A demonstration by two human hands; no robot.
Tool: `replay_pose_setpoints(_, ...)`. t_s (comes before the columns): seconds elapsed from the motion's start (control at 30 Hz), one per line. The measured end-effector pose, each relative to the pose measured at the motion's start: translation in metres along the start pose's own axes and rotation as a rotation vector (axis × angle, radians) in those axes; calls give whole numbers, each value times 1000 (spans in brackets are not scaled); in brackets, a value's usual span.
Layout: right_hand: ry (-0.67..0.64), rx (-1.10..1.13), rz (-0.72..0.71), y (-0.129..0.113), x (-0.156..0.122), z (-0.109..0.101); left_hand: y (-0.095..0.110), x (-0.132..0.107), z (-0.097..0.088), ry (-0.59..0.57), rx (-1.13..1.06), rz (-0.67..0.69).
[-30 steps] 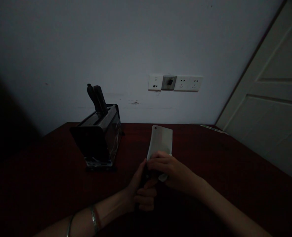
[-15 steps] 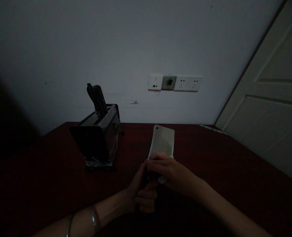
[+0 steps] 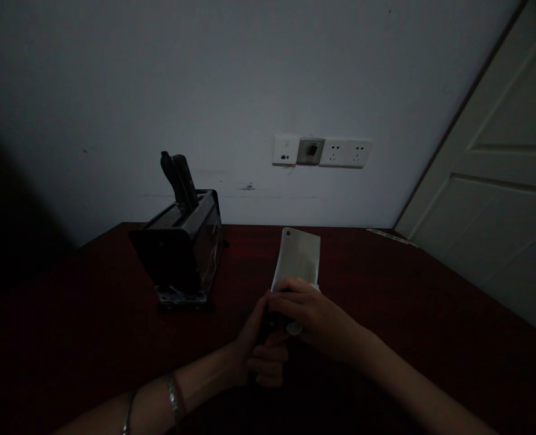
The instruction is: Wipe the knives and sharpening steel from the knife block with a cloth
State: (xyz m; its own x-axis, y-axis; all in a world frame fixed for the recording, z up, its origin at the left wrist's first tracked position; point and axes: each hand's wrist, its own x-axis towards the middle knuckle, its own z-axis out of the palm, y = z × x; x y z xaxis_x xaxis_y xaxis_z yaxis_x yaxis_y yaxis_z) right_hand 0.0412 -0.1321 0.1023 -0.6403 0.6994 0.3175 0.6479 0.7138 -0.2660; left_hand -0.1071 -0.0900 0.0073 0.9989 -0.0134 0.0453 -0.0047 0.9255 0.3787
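Note:
A cleaver (image 3: 297, 257) with a broad pale blade points away from me over the dark red table (image 3: 408, 302). My left hand (image 3: 258, 353) is wrapped round its dark handle, fingers curled shut. My right hand (image 3: 306, 311) lies over the near end of the blade, fingers bent and pressed on it; something pale shows under them, too dim to name. A black knife block (image 3: 179, 254) stands to the left of the cleaver, with dark handles (image 3: 179, 178) sticking up from its top.
A white wall stands behind the table, with a row of sockets and a switch (image 3: 322, 151). A pale door (image 3: 498, 199) is at the right. The left side of the scene is in deep shadow.
The cleaver blade has tilted slightly to the right and my right hand has shifted a little along its near end. The left hand keeps its grip.

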Motion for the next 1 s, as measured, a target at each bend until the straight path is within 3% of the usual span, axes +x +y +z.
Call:
replay_pose_setpoints(0.2,-141,-94,57,2,-4,-19,2,-1,5,19,-11,-13)
replay_pose_setpoints(0.33,-45,-83,23,2,-4,-9,1,-2,6,45,-5,14)
replay_pose_setpoints(0.5,55,-134,-34,4,-2,6,1,0,4,-19,-8,0)
replay_pose_setpoints(0.7,-106,-160,12,4,-3,-14,2,-1,9,46,3,-16)
replay_pose_setpoints(0.8,-107,-62,60,6,-6,-21,2,-1,9,31,6,14)
replay_pose_setpoints(0.93,53,216,72,15,-9,-20,0,-1,5,-11,8,37)
replay_pose_setpoints(1.0,172,233,71,18,-9,-18,-1,-2,4,-16,13,31)
